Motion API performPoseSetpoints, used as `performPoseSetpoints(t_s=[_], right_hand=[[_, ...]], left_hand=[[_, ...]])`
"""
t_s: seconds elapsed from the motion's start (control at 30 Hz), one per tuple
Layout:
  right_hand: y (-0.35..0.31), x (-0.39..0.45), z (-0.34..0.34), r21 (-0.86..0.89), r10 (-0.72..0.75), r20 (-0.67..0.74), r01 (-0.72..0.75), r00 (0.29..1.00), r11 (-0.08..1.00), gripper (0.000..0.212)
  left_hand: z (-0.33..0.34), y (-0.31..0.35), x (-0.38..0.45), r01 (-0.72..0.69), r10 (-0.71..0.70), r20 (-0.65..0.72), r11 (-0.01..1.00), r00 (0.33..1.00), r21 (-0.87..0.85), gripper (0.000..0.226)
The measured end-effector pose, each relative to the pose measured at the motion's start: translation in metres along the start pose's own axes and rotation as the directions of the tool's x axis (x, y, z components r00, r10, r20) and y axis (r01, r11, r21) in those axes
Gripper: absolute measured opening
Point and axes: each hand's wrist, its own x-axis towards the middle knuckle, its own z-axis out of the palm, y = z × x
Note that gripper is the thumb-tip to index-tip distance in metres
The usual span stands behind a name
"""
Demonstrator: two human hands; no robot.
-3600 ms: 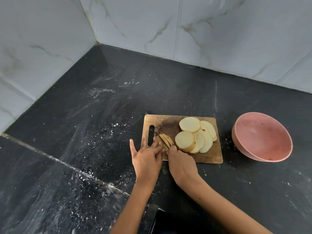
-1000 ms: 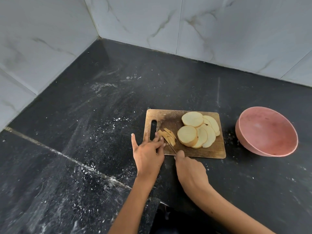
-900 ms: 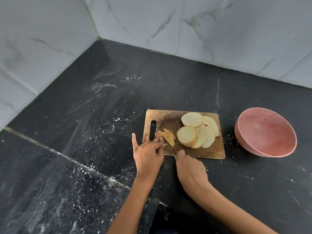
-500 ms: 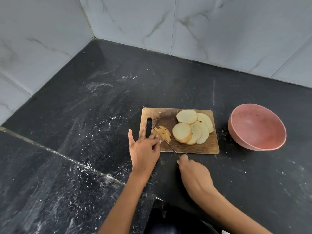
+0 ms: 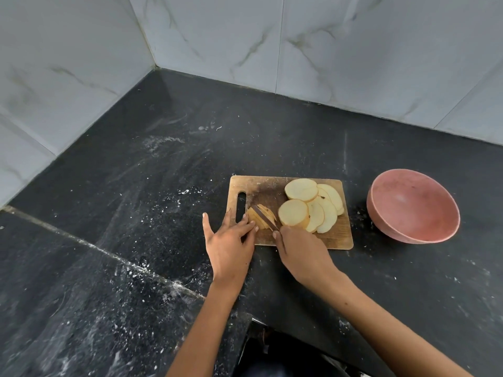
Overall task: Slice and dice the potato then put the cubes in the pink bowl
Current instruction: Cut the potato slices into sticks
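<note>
Potato slices (image 5: 313, 206) lay overlapped on the right half of one wooden cutting board (image 5: 337, 239), which sat on the black countertop (image 5: 136, 186) toward its near right area. About six round slices could be counted; the exact number under the overlap could not be told. A separate small stack of cut strips (image 5: 260, 217) lay near the board's left edge, just beside the handle slot (image 5: 241, 206). The number of strips could not be told.

The left hand (image 5: 231, 243) rested at the board's near left corner, thumb spread outward over the countertop, fingers extended forward and pressed against the near side of the strips. The right hand (image 5: 302, 251) was at the board's near edge, fingers curled round the handle of one knife (image 5: 265, 217). The handle itself was hidden inside the grip. The blade ran diagonally from the hand toward the far left and lay across the strips.

One pink bowl (image 5: 413, 206) stood on the countertop to the right of the board, apart from it, tilted with its opening toward the camera. No potato pieces showed inside it.

White specks were scattered over the countertop left of the board. Two marble-patterned tiled walls (image 5: 326, 50) met at the countertop's far left corner.
</note>
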Motion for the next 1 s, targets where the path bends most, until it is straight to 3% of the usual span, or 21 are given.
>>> performPoseSetpoints(t_s=[0.5,0.67,0.87,1.0], right_hand=[[-0.018,0.013,0.012,-0.234,0.017,0.073,0.001,0.997,0.972,0.019],[-0.009,0.000,0.015,-0.217,0.082,0.185,-0.041,0.979,0.975,0.018],[-0.016,0.012,0.014,-0.181,0.049,0.101,-0.030,0.994,0.983,0.017],[-0.005,0.001,0.015,-0.194,0.090,0.184,-0.054,0.979,0.979,0.017]], left_hand=[[0.003,0.006,-0.001,0.045,-0.045,-0.018,0.999,0.999,0.018,0.009],[0.003,0.009,-0.001,0.037,-0.037,-0.012,0.999,0.999,0.033,0.013],[0.001,0.010,0.000,0.027,-0.026,-0.013,0.997,1.000,0.066,0.011],[0.002,0.008,0.000,0.033,-0.032,-0.015,0.998,0.999,0.054,0.011]])
